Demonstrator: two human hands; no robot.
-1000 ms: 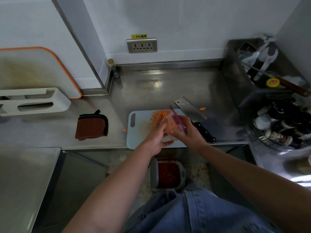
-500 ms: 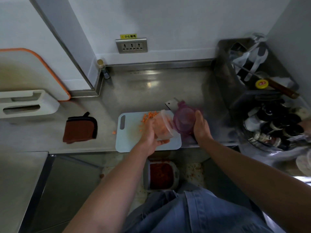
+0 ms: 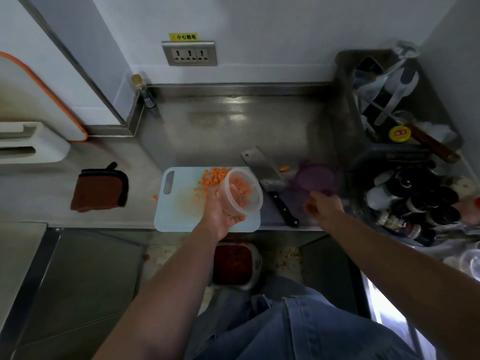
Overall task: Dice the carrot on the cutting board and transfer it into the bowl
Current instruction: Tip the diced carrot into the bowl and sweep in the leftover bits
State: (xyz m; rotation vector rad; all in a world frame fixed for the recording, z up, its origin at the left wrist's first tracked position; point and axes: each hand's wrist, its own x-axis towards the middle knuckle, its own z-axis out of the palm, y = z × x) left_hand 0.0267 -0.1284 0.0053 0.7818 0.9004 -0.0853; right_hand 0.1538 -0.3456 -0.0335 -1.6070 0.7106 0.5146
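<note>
We see the steel table (image 3: 233, 126), on it the pale cutting board (image 3: 181, 214), above that the clear bowl (image 3: 241, 190) tilted in our left grip (image 3: 220, 216) with fingers curled round it, our right grip (image 3: 322, 206) too blurred beside the purple lid (image 3: 315, 178) for us to tell how it is set, and diced carrot (image 3: 213, 178) on the board's far part and in the bowl.

Orange carrot dice (image 3: 213, 177); pale blue cutting board (image 3: 181, 211); purple lid (image 3: 315, 179); clear bowl (image 3: 240, 192).

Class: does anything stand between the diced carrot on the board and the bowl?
Nothing visible does. The carrot pieces lie beside the bowl, which the left hand holds with no lid; the knife lies off to its right.
</note>
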